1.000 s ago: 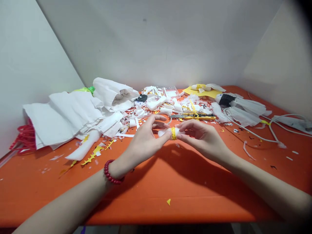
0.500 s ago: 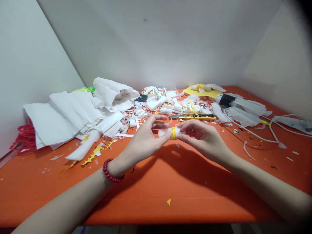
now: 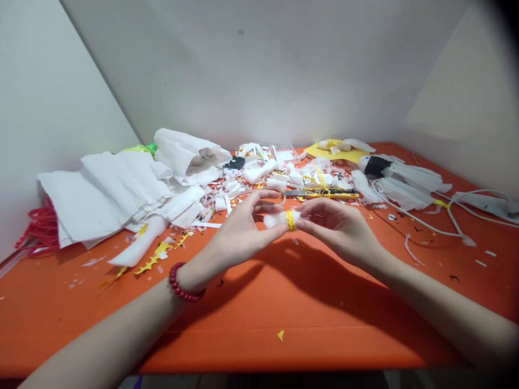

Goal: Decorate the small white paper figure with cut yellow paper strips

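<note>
Between my two hands is a small white fluffy roll [image 3: 274, 219], like cotton wadding, with a yellow strip [image 3: 290, 220] wrapped round its middle. My left hand [image 3: 250, 224] is closed on the roll's left part, its thumb along the near side by the strip. On the other end, my right hand [image 3: 333, 227] pinches the roll between thumb and fingers, close to the yellow band. Some fingertips are hidden behind the roll. Both hands hold it just above the orange table [image 3: 308, 302]. A red bead bracelet [image 3: 182, 283] circles my left wrist.
White sheets [image 3: 109, 189] and a rolled white bundle [image 3: 190, 156] lie at left, beside red string [image 3: 40, 229]. Scraps and a yellow-handled cutter [image 3: 332, 194] spread behind my hands. At right are a white cord [image 3: 417, 216] and a black-and-white bundle [image 3: 377, 166]. Yellow paper [image 3: 336, 155] lies at the back.
The roll has turned slightly in my fingers, and its yellow strip sits a touch further right. Both hands keep their hold, almost in the same place.
</note>
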A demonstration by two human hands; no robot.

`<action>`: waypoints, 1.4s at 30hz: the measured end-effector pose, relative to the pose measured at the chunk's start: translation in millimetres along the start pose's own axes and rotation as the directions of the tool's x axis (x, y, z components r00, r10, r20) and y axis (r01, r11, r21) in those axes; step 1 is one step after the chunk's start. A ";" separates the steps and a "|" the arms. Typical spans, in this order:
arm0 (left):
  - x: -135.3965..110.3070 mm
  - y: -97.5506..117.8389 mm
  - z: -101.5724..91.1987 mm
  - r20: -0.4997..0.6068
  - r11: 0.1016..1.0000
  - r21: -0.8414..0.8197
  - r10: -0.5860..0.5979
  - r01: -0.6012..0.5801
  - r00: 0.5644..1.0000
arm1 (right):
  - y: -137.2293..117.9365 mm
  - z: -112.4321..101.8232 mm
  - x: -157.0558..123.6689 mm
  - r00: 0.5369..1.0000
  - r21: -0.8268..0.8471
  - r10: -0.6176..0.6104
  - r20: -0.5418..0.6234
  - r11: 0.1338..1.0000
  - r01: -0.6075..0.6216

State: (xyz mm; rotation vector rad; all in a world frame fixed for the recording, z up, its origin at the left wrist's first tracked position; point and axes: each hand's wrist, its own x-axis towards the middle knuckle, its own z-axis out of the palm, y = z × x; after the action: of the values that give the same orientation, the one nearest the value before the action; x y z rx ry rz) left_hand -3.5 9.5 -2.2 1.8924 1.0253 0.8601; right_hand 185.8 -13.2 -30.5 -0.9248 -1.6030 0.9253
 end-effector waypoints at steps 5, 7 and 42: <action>-1.0 0.5 1.2 0.003 1.000 0.004 -0.022 0.022 1.000 | -1.0 1.0 -1.9 1.000 -0.008 0.026 0.010 1.000 -0.026; -1.2 0.2 1.8 -0.002 0.999 -0.001 -0.038 0.038 0.999 | -1.6 1.7 -2.1 0.999 -0.006 0.034 0.016 0.999 -0.034; -0.4 0.4 -3.3 0.124 0.978 -0.108 -0.164 0.178 0.979 | -5.4 -0.4 2.6 0.982 -0.028 0.187 -0.037 0.982 -0.188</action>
State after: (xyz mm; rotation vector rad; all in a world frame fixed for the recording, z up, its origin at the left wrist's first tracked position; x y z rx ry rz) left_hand -6.4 10.0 -0.4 1.7056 1.0272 0.6895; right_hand 185.1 -13.1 -24.6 -1.1231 -1.5236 1.0100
